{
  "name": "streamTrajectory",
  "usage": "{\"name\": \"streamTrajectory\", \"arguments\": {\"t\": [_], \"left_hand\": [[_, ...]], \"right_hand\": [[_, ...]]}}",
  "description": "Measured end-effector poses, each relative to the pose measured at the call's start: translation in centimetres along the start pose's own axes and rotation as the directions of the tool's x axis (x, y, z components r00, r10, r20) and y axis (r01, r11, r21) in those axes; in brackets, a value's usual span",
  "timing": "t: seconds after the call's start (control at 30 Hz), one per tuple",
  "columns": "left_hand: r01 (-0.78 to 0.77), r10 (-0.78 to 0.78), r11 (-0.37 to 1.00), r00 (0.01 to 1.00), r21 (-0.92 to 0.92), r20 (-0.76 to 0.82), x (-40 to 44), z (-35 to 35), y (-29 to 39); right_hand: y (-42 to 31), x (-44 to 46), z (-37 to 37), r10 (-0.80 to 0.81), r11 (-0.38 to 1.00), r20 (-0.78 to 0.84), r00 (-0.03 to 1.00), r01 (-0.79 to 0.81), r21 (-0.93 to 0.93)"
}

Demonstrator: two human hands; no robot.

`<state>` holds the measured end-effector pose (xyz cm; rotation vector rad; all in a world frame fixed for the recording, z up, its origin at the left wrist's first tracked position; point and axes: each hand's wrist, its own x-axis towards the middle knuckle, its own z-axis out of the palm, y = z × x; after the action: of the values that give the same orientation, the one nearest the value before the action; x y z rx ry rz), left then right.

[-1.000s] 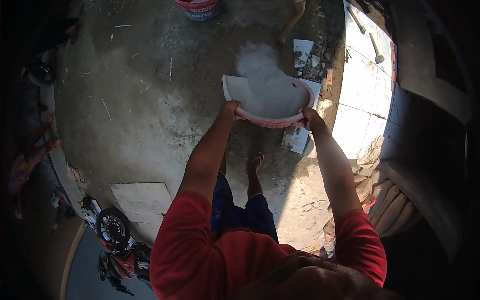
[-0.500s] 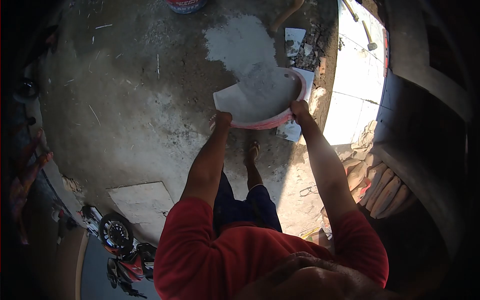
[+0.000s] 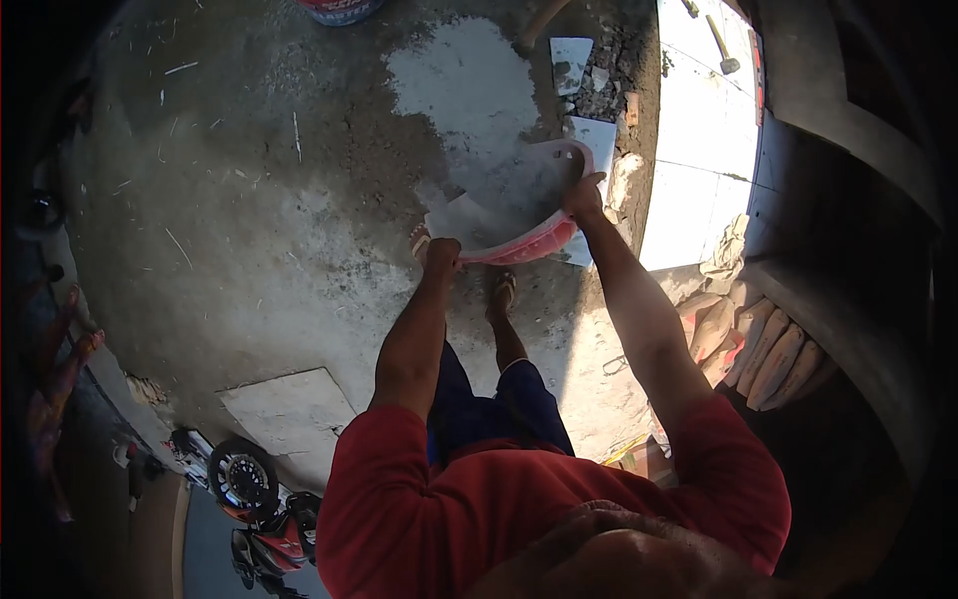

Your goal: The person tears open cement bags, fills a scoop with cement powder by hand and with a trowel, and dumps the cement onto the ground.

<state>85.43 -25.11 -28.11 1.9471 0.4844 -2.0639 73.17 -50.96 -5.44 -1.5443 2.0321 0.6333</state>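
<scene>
A wide tub [image 3: 544, 240], pink outside and pale inside, is tilted away from me, with small holes near its far right rim. My left hand [image 3: 442, 254] is closed around its near left edge. On the right side, my right hand [image 3: 585, 200] grips the rim. Grey powder shows inside the tub, and its far left edge blurs into pale dust. Just beyond lies a light grey powder patch [image 3: 464, 85] on the floor. Whether powder is still falling from the tub I cannot make out.
White tile pieces [image 3: 571, 65] and rubble lie right of the powder. Farther right, a mallet [image 3: 726, 55] rests on white tiles [image 3: 699, 130]. A bucket [image 3: 341, 10] stands at the top. Stacked sacks [image 3: 773, 359] are at lower right, a motorcycle [image 3: 254, 499] at lower left.
The tub has tipped further, showing more of its pink outer side. Its far left edge has become hazy with dust. The whole view has shifted slightly.
</scene>
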Motion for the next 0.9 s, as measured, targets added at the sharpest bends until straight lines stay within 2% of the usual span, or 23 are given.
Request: {"name": "streamTrajectory", "arguments": {"t": [0.07,0.1,0.17,0.2,0.27,0.3,0.33,0.37,0.4,0.43,0.47,0.5,0.53,0.57,0.6,0.63,0.67,0.7,0.73,0.77,0.83,0.87,0.9], "left_hand": [[-0.118,0.118,0.993,0.993,0.021,0.027,-0.8,0.0,1.9],[-0.110,0.109,0.993,0.994,0.039,0.030,-2.0,0.1,2.0],[0.124,-0.128,0.989,0.991,-0.081,-0.039,-4.3,-0.1,3.8],[0.099,-0.103,0.992,0.994,-0.075,-0.045,-3.1,0.0,5.9],[0.053,-0.052,0.987,0.999,0.149,-0.014,-1.6,0.8,3.2],[-0.212,0.215,0.967,0.977,0.140,-0.005,-3.6,0.4,4.0],[-0.462,0.466,0.877,0.885,0.135,0.005,-4.5,0.0,4.3],[-0.254,0.256,0.965,0.966,0.066,-0.030,-4.5,0.4,5.7],[0.007,-0.007,1.000,0.999,0.012,-0.043,-4.3,1.1,3.3],[0.036,-0.034,0.999,0.998,0.038,-0.047,-5.4,0.9,-0.7],[-0.065,0.064,0.998,0.997,-0.015,-0.041,-5.6,1.1,0.2],[-0.162,0.160,0.985,0.986,-0.056,-0.038,-5.4,1.3,2.0],[-0.161,0.160,0.987,0.986,-0.019,-0.035,-6.2,1.5,2.8],[-0.087,0.086,0.994,0.996,0.070,0.021,-8.1,1.4,0.4],[-0.065,0.057,0.989,0.996,0.132,0.062,-9.3,1.0,0.8],[-0.051,0.052,0.999,0.996,0.013,-0.073,-6.8,2.2,-0.8],[-0.110,0.101,0.990,0.991,-0.092,-0.093,-10.3,2.4,-0.5],[-0.099,0.097,0.994,0.995,-0.038,-0.037,-10.6,2.5,0.1],[-0.063,0.062,0.998,0.998,0.027,0.011,-11.5,2.0,-1.3],[-0.073,0.073,0.995,0.997,0.061,0.003,-12.7,2.3,-2.6],[-0.011,0.012,0.965,1.000,-0.263,0.004,-15.3,4.1,-3.1],[-0.022,0.021,0.977,1.000,-0.213,-0.006,-16.9,4.6,-4.3],[0.045,-0.046,0.980,0.999,-0.194,0.001,-18.6,5.3,-5.2]], "right_hand": [[-2.3,2.5,-0.8,-0.049,0.998,0.008,0.999,0.048,0.032],[-2.2,2.1,-1.0,0.001,1.000,0.074,0.997,-0.002,0.013],[-1.7,-0.4,-2.2,-0.015,0.998,0.073,0.997,0.010,0.059],[-2.3,-0.1,-3.2,-0.055,0.993,0.043,0.998,0.050,0.111],[1.2,-0.4,-1.5,0.024,0.999,0.056,0.998,-0.027,0.038],[0.8,-1.8,-3.1,0.039,0.976,0.123,0.992,-0.065,0.209],[1.6,-0.1,-2.4,-0.014,0.987,0.049,0.999,0.006,0.162],[2.5,1.8,-1.6,-0.067,0.992,-0.026,0.997,0.069,0.104],[4.1,-0.5,-1.8,-0.025,0.993,-0.009,1.000,0.026,0.114],[4.3,-3.5,-2.7,0.046,0.967,0.098,0.994,-0.069,0.246],[2.5,-2.6,-4.8,0.042,0.917,0.155,0.987,-0.100,0.386],[5.0,-0.2,-2.4,-0.020,0.972,-0.005,1.000,0.021,0.234],[5.2,-1.1,-3.5,0.008,0.966,-0.003,1.000,-0.007,0.258],[6.6,-3.6,-3.9,0.084,0.924,0.183,0.979,-0.146,0.353],[6.2,-4.3,-4.9,0.091,0.865,0.336,0.938,-0.242,0.440],[9.1,-2.3,-1.9,0.024,0.961,0.076,0.997,-0.044,0.273],[10.5,-2.7,-2.1,0.040,0.951,0.066,0.997,-0.059,0.305],[11.9,-3.1,-2.4,0.057,0.939,0.056,0.997,-0.073,0.337],[14.6,-4.2,-0.5,0.130,0.866,0.084,0.988,-0.154,0.475],[17.3,-5.5,1.0,0.144,0.847,0.086,0.986,-0.167,0.504],[22.7,-6.0,4.2,0.082,0.837,-0.116,0.990,-0.005,0.547],[25.4,-7.5,6.3,0.118,0.813,-0.113,0.987,-0.031,0.582],[28.1,-9.0,8.2,0.075,0.812,-0.207,0.975,0.060,0.581]]}}
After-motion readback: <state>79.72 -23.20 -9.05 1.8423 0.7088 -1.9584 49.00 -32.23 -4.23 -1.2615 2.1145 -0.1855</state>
